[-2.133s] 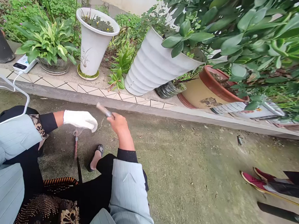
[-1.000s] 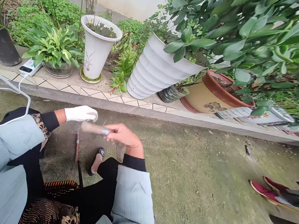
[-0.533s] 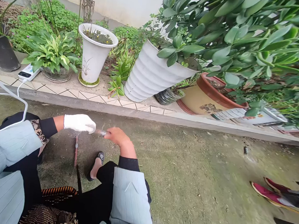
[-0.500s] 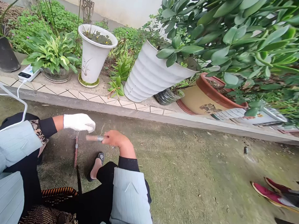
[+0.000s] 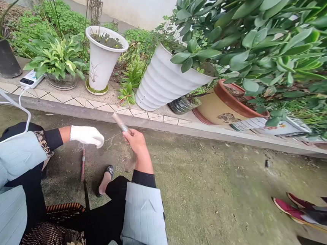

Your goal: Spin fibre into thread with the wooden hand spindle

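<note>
While the person faces the tiled ledge [image 5: 79, 102], both hands are held in the space just in front of it, apart from each other, with a thin wire [image 5: 111, 137] between them. The left hand [image 5: 89, 135], in a white glove, has its thumb and fingers drawn together on one end of that wire. The right hand [image 5: 135, 140], bare, is closed around a pale rod [image 5: 119, 121], whose free end slants toward the ledge (that end is a little blurred) and whose part next to the fingers is wrapped in grey windings [image 5: 125, 128]. The wire slopes from the glove toward this rod, but exactly where it meets the rod is too fine to tell. On the ground in front of the ledge lies a red-brown stick [image 5: 83, 166], its ledge-side end just beside a loose tangle of wire [image 5: 79, 147]. A dark shoe [image 5: 109, 170] is farther from the ledge than the hands. Along the top of the ledge stand a white device [image 5: 31, 79] with a white cable [image 5: 20, 99], a leafy plant [image 5: 57, 56], a white pot [image 5: 101, 65] on a green saucer [image 5: 96, 90], a ribbed pot [image 5: 171, 79] and a brown-rimmed pot [image 5: 222, 104]. In front of the ledge's right-hand stretch, another person's red shoes [image 5: 287, 210] rest on the ground.
</note>
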Tool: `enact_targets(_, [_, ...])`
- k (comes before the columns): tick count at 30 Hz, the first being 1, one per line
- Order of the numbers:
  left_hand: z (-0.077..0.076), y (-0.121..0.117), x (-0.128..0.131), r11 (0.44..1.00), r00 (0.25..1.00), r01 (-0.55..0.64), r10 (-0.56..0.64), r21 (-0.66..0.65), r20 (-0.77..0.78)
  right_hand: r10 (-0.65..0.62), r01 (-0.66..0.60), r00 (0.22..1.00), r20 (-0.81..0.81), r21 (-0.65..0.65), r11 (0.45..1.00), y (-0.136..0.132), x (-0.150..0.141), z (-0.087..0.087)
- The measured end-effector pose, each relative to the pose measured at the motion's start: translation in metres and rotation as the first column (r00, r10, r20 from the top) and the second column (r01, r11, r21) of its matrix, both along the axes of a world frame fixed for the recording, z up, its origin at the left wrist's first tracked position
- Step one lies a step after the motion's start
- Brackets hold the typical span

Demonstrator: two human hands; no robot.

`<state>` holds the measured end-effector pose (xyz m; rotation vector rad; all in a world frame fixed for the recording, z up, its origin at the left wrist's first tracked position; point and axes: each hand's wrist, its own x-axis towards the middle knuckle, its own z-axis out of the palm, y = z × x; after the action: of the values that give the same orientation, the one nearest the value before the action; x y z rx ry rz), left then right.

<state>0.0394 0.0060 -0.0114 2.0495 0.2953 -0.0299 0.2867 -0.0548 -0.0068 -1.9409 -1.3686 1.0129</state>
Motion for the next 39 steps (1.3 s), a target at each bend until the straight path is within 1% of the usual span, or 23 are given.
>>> enact_targets(3, [0.002, 0.001, -0.002, 0.999, 0.999, 0.027, -0.026, -0.044, 0.025, 0.139, -0.111, 0.937, 0.319, -0.105, 0.988, 0.000, -0.009, 0.000])
enact_targets(5, [0.006, 0.003, -0.004, 1.000, 1.000, 0.004, -0.003, -0.030, 0.028, 0.346, -0.262, 0.858, 0.380, -0.256, 0.931, -0.002, -0.017, 0.003])
enact_targets(6, [0.007, 0.005, -0.005, 1.000, 0.999, -0.021, 0.021, -0.015, 0.025, 0.485, -0.373, 0.816, 0.316, -0.355, 0.857, -0.003, -0.020, 0.005])
enact_targets(8, [0.009, 0.010, -0.007, 0.996, 0.996, -0.085, 0.085, -0.003, 0.027, 0.708, -0.620, 0.706, 0.010, -0.474, 0.625, -0.009, -0.024, 0.009])
enact_targets(9, [0.009, 0.012, -0.008, 0.993, 0.992, -0.118, 0.118, -0.015, 0.035, 0.749, -0.726, 0.641, -0.170, -0.450, 0.519, -0.012, -0.025, 0.012])
enact_targets(10, [0.008, 0.014, -0.009, 0.988, 0.987, -0.152, 0.154, -0.038, 0.046, 0.746, -0.801, 0.584, -0.319, -0.377, 0.466, -0.015, -0.024, 0.016])
enact_targets(11, [0.007, 0.016, -0.009, 0.979, 0.980, -0.191, 0.194, -0.069, 0.053, 0.716, -0.829, 0.560, -0.418, -0.279, 0.485, -0.018, -0.022, 0.020])
enact_targets(12, [0.005, 0.018, -0.009, 0.967, 0.968, -0.236, 0.243, -0.100, 0.057, 0.667, -0.801, 0.578, -0.471, -0.173, 0.573, -0.020, -0.019, 0.024])
enact_targets(13, [0.002, 0.018, -0.009, 0.953, 0.958, -0.273, 0.281, -0.129, 0.055, 0.594, -0.710, 0.633, -0.496, -0.067, 0.701, -0.021, -0.016, 0.028])
enact_targets(15, [-0.002, 0.016, -0.006, 0.943, 0.951, -0.294, 0.305, -0.157, 0.047, 0.372, -0.377, 0.771, -0.517, 0.102, 0.921, -0.020, -0.008, 0.032])
enact_targets(17, [-0.003, 0.011, -0.004, 0.963, 0.969, -0.234, 0.243, -0.131, 0.050, 0.123, -0.045, 0.857, -0.500, 0.166, 0.985, -0.015, -0.003, 0.029])
enact_targets(19, [-0.002, 0.005, -0.001, 0.989, 0.992, -0.117, 0.121, -0.096, 0.046, -0.033, 0.081, 0.931, -0.365, 0.118, 0.990, -0.008, -0.003, 0.021])
enact_targets(21, [0.001, 0.001, 0.000, 0.995, 1.000, -0.012, 0.015, -0.099, 0.027, -0.034, 0.035, 0.998, -0.057, 0.021, 0.999, -0.003, -0.007, 0.013])
enact_targets(23, [0.005, 0.001, 0.000, 0.992, 0.999, 0.039, -0.037, -0.119, 0.016, 0.102, -0.077, 0.955, 0.280, -0.096, 0.992, 0.000, -0.013, 0.008])
enact_targets(25, [0.007, 0.002, -0.001, 0.993, 1.000, 0.028, -0.027, -0.114, 0.012, 0.296, -0.210, 0.842, 0.451, -0.231, 0.950, -0.001, -0.020, 0.006])
enact_targets(27, [0.009, 0.004, -0.003, 0.996, 1.000, 0.009, -0.009, -0.092, 0.001, 0.523, -0.379, 0.756, 0.394, -0.387, 0.840, -0.003, -0.025, 0.006])
enact_targets(29, [0.012, 0.005, -0.004, 0.997, 1.000, -0.002, 0.001, -0.081, -0.006, 0.716, -0.568, 0.677, 0.169, -0.498, 0.655, -0.006, -0.028, 0.005])
enact_targets(31, [0.012, 0.005, -0.004, 0.997, 1.000, -0.030, 0.030, -0.076, 0.002, 0.787, -0.706, 0.614, -0.068, -0.492, 0.508, -0.009, -0.030, 0.004])
enact_targets(33, [0.009, 0.006, -0.003, 0.993, 0.996, -0.089, 0.091, -0.082, 0.016, 0.783, -0.791, 0.574, -0.239, -0.410, 0.455, -0.012, -0.032, 0.006])
enact_targets(35, [0.003, 0.009, -0.003, 0.981, 0.984, -0.175, 0.178, -0.084, 0.028, 0.749, -0.830, 0.556, -0.360, -0.293, 0.475, -0.016, -0.031, 0.012])
enact_targets(36, [-0.001, 0.010, -0.002, 0.974, 0.976, -0.212, 0.215, -0.080, 0.025, 0.719, -0.825, 0.564, -0.405, -0.232, 0.516, -0.017, -0.029, 0.017])
enact_targets(37, [-0.005, 0.012, -0.002, 0.967, 0.969, -0.245, 0.247, -0.071, 0.019, 0.673, -0.789, 0.597, -0.436, -0.165, 0.592, -0.018, -0.026, 0.021])
enact_targets(39, [-0.011, 0.013, -0.002, 0.961, 0.961, -0.275, 0.275, -0.023, -0.001, 0.505, -0.578, 0.728, -0.464, -0.021, 0.815, -0.018, -0.018, 0.027])
